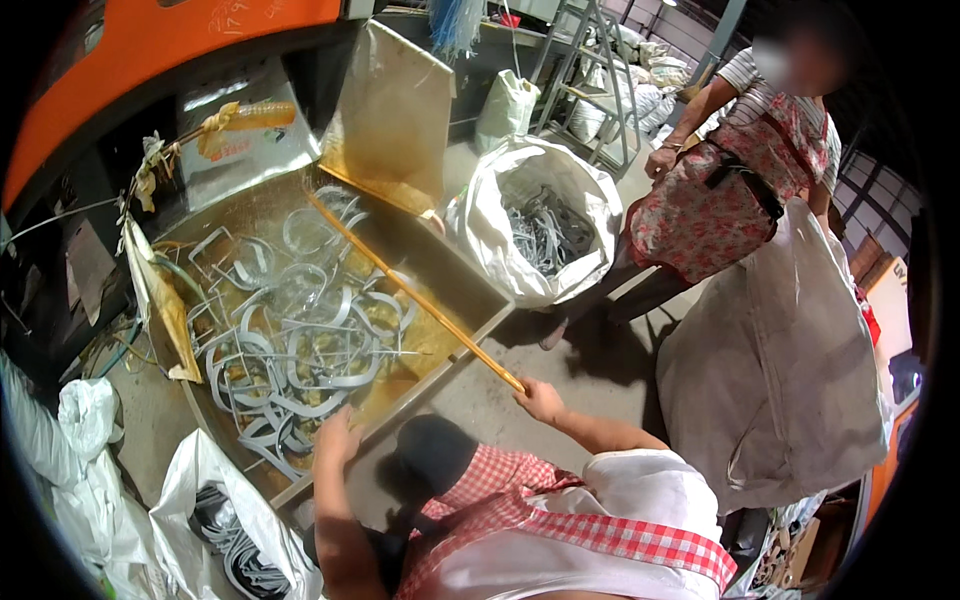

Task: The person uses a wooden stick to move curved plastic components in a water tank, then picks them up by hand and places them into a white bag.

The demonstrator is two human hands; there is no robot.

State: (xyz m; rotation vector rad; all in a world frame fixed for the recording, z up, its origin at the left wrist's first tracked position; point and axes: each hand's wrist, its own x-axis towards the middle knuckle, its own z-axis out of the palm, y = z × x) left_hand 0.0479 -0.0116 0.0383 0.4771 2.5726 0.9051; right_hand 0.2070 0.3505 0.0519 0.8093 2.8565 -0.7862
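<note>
A shallow metal tub (470, 338) of brownish water stands before me, heaped with bent grey plastic strips (300, 345). My right hand (541, 400) is closed around the near end of a long wooden stick (410, 290). The stick slants across the tub, and its far end is over the back part, by the strips. My left hand (337, 437) is at the tub's near rim, right beside the closest strips. Its fingers are partly hidden, so whether it grips the rim or a strip does not show.
A white sack (475, 240) of grey strips stands behind the tub; another open sack (185, 470) is at near left. A co-worker in a floral apron (690, 215) stands at right behind a large grey sack (770, 370). An upright panel (390, 115) rises at the tub's back.
</note>
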